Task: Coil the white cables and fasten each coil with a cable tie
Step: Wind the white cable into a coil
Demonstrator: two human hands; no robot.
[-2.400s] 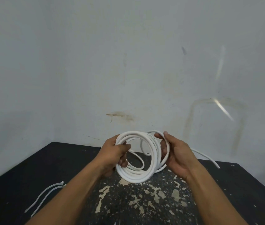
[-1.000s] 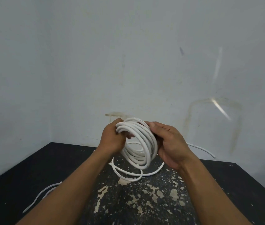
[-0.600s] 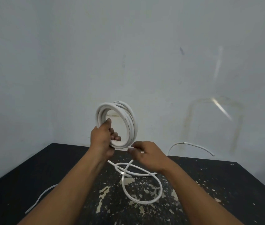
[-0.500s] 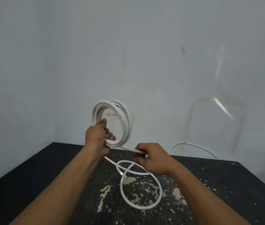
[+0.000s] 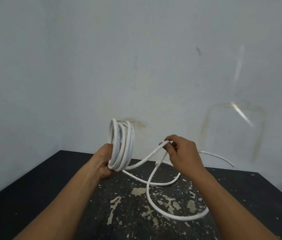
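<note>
My left hand (image 5: 104,161) grips the bottom of a white cable coil (image 5: 123,144), held upright and edge-on above the table. From the coil a loose strand runs right and up to my right hand (image 5: 181,155), which pinches it between thumb and fingers. Below my right hand the loose white cable (image 5: 151,196) hangs in large open loops lying on the table. Its free end (image 5: 230,162) sticks out to the right past my wrist. No cable tie shows in this frame.
The black table (image 5: 33,205) has chipped paint in the middle and sits in a corner of grey walls. Its far edge runs behind my hands and its right edge slopes down at the right.
My right hand has lifted and moved right, pulling the loose strand up. The coil in my left hand has dropped lower and turned edge-on. The loops on the table have spread wider.
</note>
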